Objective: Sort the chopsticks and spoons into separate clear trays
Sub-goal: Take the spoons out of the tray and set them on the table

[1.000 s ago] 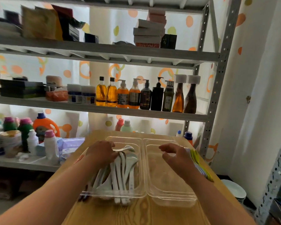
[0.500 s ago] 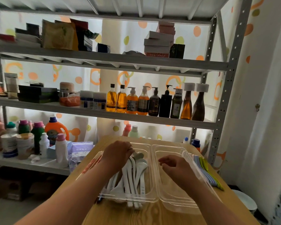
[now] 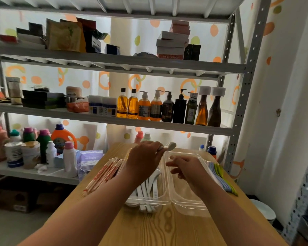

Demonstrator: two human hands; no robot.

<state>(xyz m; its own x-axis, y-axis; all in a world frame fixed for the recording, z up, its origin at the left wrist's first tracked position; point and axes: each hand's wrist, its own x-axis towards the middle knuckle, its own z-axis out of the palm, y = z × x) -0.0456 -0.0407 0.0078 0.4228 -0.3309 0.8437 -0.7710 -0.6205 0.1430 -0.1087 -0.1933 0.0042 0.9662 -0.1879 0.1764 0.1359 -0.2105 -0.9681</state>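
above the left tray (image 3: pixel 158 201) the left hand (image 3: pixel 144 161) pinches a white spoon (image 3: pixel 171 145); the right hand (image 3: pixel 187 167) hangs loose-fingered and empty over the right tray (image 3: pixel 188 201)

The counter (image 3: pixel 167 228) is pale wood with swirly grain. The spoons (image 3: pixel 154 185) under the left hand (image 3: pixel 146 162) are plain white, same as the spoon (image 3: pixel 171 146) it pinches. Left of that hand, chopsticks (image 3: pixel 103 176) in white wrappers with red print. Right of the right hand (image 3: pixel 187 167), blue and lime-green utensils (image 3: pixel 220 176). The curtain (image 3: pixel 131 32) beyond both hands: white, orange and green dots.
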